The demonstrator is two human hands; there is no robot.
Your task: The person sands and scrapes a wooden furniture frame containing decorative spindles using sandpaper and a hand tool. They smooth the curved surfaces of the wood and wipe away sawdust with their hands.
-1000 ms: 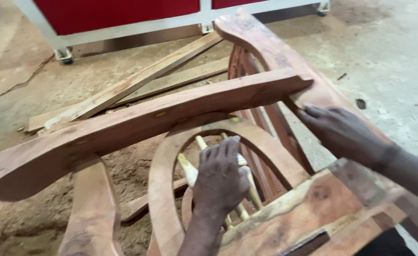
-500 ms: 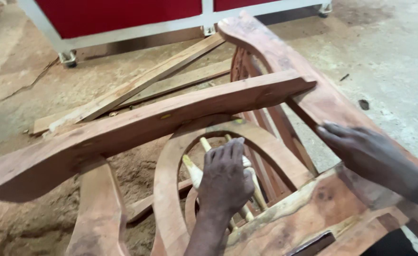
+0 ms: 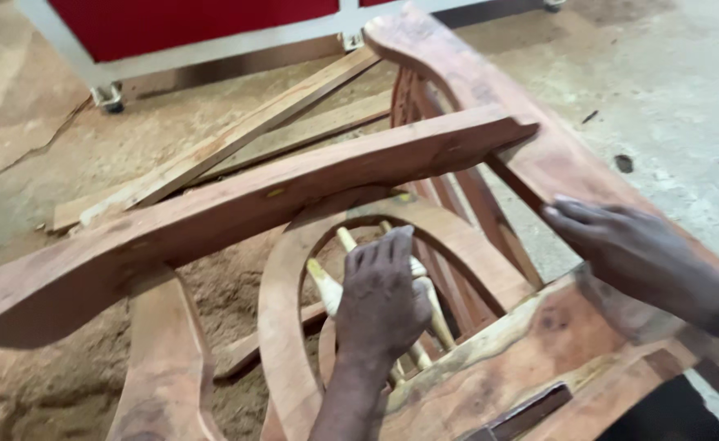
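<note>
A reddish-brown carved wooden chair frame [image 3: 294,188] lies on its side in front of me, with a long top rail and an oval back piece [image 3: 286,286]. My left hand [image 3: 384,298] reaches into the oval opening and wraps around pale turned wooden spindles [image 3: 327,286]. My right hand [image 3: 629,253] rests flat, fingers together, on the frame's curved side rail [image 3: 490,90], at its right edge.
Loose wooden planks [image 3: 237,139] lie on the concrete floor behind the frame. A red cabinet on a white wheeled frame [image 3: 115,73] stands at the back. Sawdust covers the floor [image 3: 229,294] under the frame.
My right hand has slid down along the side rail toward me. My left hand stays on the spindles. The view has shifted slightly.
</note>
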